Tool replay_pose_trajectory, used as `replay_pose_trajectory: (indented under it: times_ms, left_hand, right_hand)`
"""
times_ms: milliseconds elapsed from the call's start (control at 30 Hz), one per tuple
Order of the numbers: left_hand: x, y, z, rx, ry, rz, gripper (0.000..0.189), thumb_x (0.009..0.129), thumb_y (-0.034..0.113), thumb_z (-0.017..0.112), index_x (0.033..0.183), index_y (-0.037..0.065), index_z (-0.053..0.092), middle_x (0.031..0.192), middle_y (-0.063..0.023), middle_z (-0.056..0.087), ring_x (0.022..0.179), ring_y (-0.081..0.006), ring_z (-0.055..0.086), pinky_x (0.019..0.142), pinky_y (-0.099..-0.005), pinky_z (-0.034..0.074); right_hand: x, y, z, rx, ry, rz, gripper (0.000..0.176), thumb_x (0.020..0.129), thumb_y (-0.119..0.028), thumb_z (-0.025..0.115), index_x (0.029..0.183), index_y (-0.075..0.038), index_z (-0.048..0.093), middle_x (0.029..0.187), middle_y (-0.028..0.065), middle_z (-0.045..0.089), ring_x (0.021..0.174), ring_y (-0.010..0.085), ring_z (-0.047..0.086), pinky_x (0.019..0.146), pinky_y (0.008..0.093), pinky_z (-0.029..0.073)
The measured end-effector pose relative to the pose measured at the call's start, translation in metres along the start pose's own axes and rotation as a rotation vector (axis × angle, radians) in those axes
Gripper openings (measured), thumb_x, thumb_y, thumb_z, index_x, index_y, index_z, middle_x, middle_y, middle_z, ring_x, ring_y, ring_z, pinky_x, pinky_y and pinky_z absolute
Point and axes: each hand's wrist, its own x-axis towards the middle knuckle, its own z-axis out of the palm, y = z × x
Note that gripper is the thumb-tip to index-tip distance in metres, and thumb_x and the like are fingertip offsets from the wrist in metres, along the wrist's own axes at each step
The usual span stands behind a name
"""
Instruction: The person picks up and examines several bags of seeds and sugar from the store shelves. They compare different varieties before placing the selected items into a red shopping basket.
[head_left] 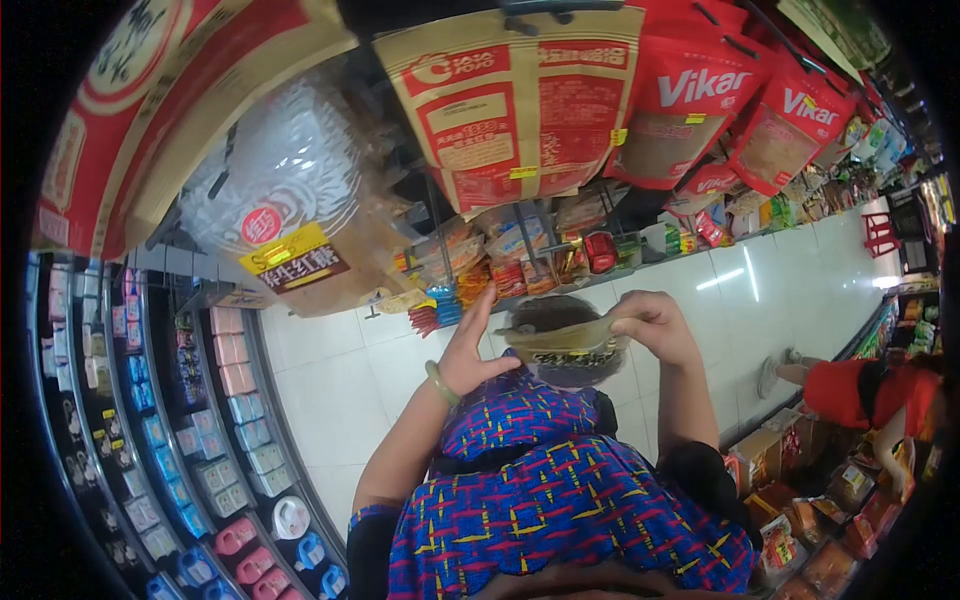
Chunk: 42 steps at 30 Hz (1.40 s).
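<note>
A see-through packet with dark contents [570,345] hangs in front of my body, its folded upper edge running across the middle. My right hand [655,325] pinches this packet by its right corner, thumb and fingers closed. On the packet's other side, my left hand [472,358] is held up with its fingers stretched and its thumb pointing toward the packet's left edge. A green bangle [441,384] circles my left wrist. Below both hands is a blue patterned apron [520,500].
Large bags hang overhead, among them a brown and red bag [520,110] and red Vikar bags [685,100]. Small snack packs line a shelf [540,285] beyond my hands. Bottle shelves [235,480] stand left. A person in red [850,395] bends by boxes at right.
</note>
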Motion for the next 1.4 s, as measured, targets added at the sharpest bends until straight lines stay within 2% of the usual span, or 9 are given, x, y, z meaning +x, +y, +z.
replay_pose_trajectory:
  times_ms: [33, 100, 233, 333, 567, 833, 933, 1100, 1400]
  left_hand:
    - [0.003, -0.002, -0.004, 0.004, 0.011, -0.008, 0.088, 0.068, 0.024, 0.074, 0.139, 0.008, 0.026, 0.137, -0.0165, 0.036, 0.126, -0.034, 0.036, 0.104, -0.039, 0.028]
    - [0.002, -0.007, -0.016, 0.035, -0.133, 0.095, 0.069, 0.066, 0.023, 0.074, 0.128, 0.008, 0.046, 0.127, -0.0124, 0.049, 0.124, -0.0303, 0.039, 0.103, -0.0371, 0.03]
    - [-0.02, -0.015, -0.022, 0.011, 0.001, 0.032, 0.046, 0.067, 0.019, 0.071, 0.11, 0.006, 0.06, 0.111, -0.0116, 0.06, 0.107, -0.0263, 0.055, 0.09, -0.0345, 0.042]
    - [-0.041, -0.017, -0.01, -0.353, 0.261, -0.148, 0.039, 0.07, 0.02, 0.069, 0.105, 0.004, 0.062, 0.102, -0.0133, 0.063, 0.096, -0.0291, 0.06, 0.082, -0.0349, 0.046]
    - [-0.076, -0.045, -0.007, -0.073, 0.434, -0.144, 0.03, 0.075, 0.017, 0.066, 0.1, 0.001, 0.062, 0.096, -0.0132, 0.065, 0.088, -0.0256, 0.062, 0.077, -0.0328, 0.047]
    - [-0.128, -0.065, -0.008, -0.465, 0.764, -0.663, 0.033, 0.085, 0.022, 0.059, 0.103, -0.006, 0.058, 0.096, -0.0081, 0.062, 0.085, -0.0154, 0.055, 0.079, -0.0299, 0.043]
    - [-0.159, -0.081, -0.007, -0.5, 0.959, -0.623, 0.04, 0.086, 0.026, 0.058, 0.11, -0.006, 0.054, 0.103, -0.0102, 0.059, 0.093, -0.0167, 0.054, 0.086, -0.0316, 0.04]
    - [-0.186, -0.083, -0.022, -0.495, 1.056, -0.616, 0.039, 0.088, 0.026, 0.055, 0.112, -0.005, 0.052, 0.108, -0.0101, 0.057, 0.096, -0.0176, 0.053, 0.089, -0.0339, 0.039]
    - [-0.172, -0.082, -0.053, -0.388, 1.066, -0.599, 0.027, 0.087, 0.025, 0.056, 0.097, 0.0, 0.058, 0.088, -0.0022, 0.058, 0.08, -0.0122, 0.051, 0.074, -0.0277, 0.04]
  right_hand:
    - [0.007, -0.003, 0.008, 0.002, -0.014, 0.0, 0.008, 0.076, -0.004, 0.067, 0.08, 0.002, 0.064, 0.076, 0.0061, 0.061, 0.07, 0.0129, 0.057, 0.063, 0.0248, 0.044]
    - [0.02, -0.007, 0.028, 0.084, -0.108, 0.0, 0.008, 0.075, -0.004, 0.068, 0.079, 0.002, 0.064, 0.077, 0.0065, 0.061, 0.071, 0.0127, 0.057, 0.063, 0.0256, 0.044]
    - [0.041, 0.02, 0.053, 0.305, -0.055, 0.026, 0.02, 0.078, -0.004, 0.065, 0.097, 0.0, 0.061, 0.083, 0.0044, 0.063, 0.074, 0.0102, 0.058, 0.065, 0.0243, 0.046]
    - [0.057, 0.024, 0.075, 0.444, -0.019, 0.097, 0.026, 0.079, -0.004, 0.064, 0.104, 0.0, 0.058, 0.089, 0.0045, 0.062, 0.078, 0.0099, 0.057, 0.068, 0.024, 0.046]
    - [0.086, 0.034, 0.102, 0.453, -0.039, 0.145, 0.032, 0.082, -0.011, 0.059, 0.112, 0.0, 0.055, 0.103, 0.0079, 0.06, 0.095, 0.0128, 0.055, 0.083, 0.0258, 0.043]
    - [0.12, 0.089, 0.097, 0.69, -0.076, 0.244, 0.03, 0.083, -0.011, 0.058, 0.11, 0.003, 0.056, 0.102, 0.0098, 0.062, 0.093, 0.0173, 0.059, 0.085, 0.0302, 0.045]
    - [0.133, 0.086, 0.108, 0.746, -0.128, 0.255, 0.027, 0.083, -0.011, 0.058, 0.107, 0.002, 0.057, 0.101, 0.0101, 0.062, 0.092, 0.0179, 0.059, 0.084, 0.0312, 0.046]
    - [0.136, 0.078, 0.131, 0.82, -0.259, 0.291, 0.024, 0.082, -0.012, 0.06, 0.103, 0.001, 0.058, 0.097, 0.0092, 0.062, 0.089, 0.0171, 0.059, 0.083, 0.0313, 0.046]
    - [0.122, 0.027, 0.155, 0.618, -0.406, 0.235, 0.014, 0.081, -0.01, 0.061, 0.091, 0.0, 0.06, 0.085, 0.0053, 0.06, 0.078, 0.0135, 0.057, 0.071, 0.0252, 0.044]
